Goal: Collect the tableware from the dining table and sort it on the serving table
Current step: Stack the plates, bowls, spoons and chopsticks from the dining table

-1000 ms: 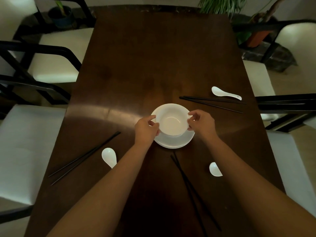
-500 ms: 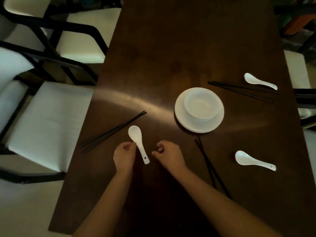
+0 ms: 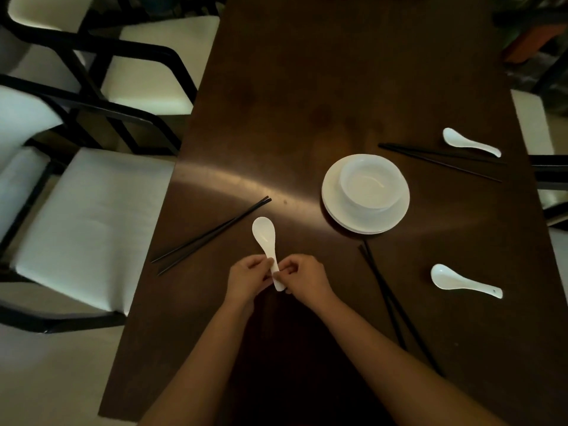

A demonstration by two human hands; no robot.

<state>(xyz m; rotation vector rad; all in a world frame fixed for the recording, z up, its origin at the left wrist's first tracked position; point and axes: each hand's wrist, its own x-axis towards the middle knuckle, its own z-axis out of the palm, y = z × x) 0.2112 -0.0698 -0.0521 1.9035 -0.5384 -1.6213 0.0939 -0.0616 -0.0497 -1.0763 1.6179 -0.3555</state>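
Observation:
A white ceramic spoon (image 3: 265, 238) lies on the dark wooden dining table (image 3: 307, 103), bowl end away from me. My left hand (image 3: 250, 279) and my right hand (image 3: 302, 279) both pinch its handle from either side. To the right stands a stack of white bowls (image 3: 370, 184) on white plates (image 3: 333, 207). A second spoon (image 3: 465, 282) lies at the right, a third (image 3: 470, 142) further back. Pairs of black chopsticks lie left of the held spoon (image 3: 212, 235), near the far spoon (image 3: 439, 158) and beside my right forearm (image 3: 396, 305).
White-cushioned chairs with black frames stand along the table's left side (image 3: 92, 216) and at the right edge (image 3: 550, 170). A plant pot (image 3: 531, 38) sits at the far right corner. Pale floor shows at the lower left.
My hands left the bowl stack and moved to the left spoon. Since half a second ago both hands closed onto its handle. The view shifted left and down.

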